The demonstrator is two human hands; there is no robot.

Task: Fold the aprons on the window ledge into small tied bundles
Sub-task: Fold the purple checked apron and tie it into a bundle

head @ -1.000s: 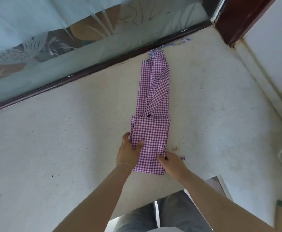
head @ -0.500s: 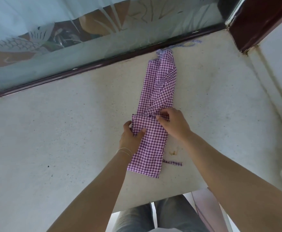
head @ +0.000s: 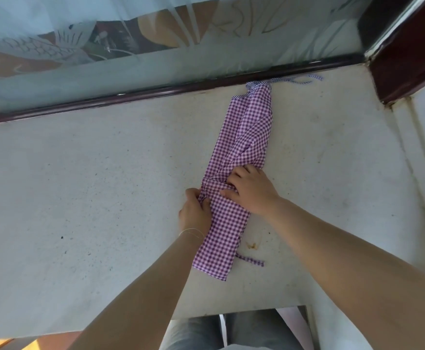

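Observation:
A purple-and-white checked apron [head: 244, 137] lies folded into a long narrow strip on the pale stone window ledge [head: 93, 198], running from the window frame toward me. Its striped ties [head: 299, 80] trail along the frame at the far end, and one short tie end [head: 250, 260] sticks out near the close end. My left hand [head: 193, 213] pinches the strip's left edge at its middle. My right hand [head: 250, 190] lies on top of the strip just beyond, fingers curled into the bunched cloth.
A dark window frame [head: 130, 96] with frosted patterned glass borders the ledge's far side. A dark red post [head: 408, 54] stands in the right corner. A small yellowish stain [head: 253, 245] marks the ledge beside the apron. The ledge's front edge is near my legs.
My right hand left the apron's near end and went up to the middle fold, where it now grips the cloth. The left hand stayed at the left edge.

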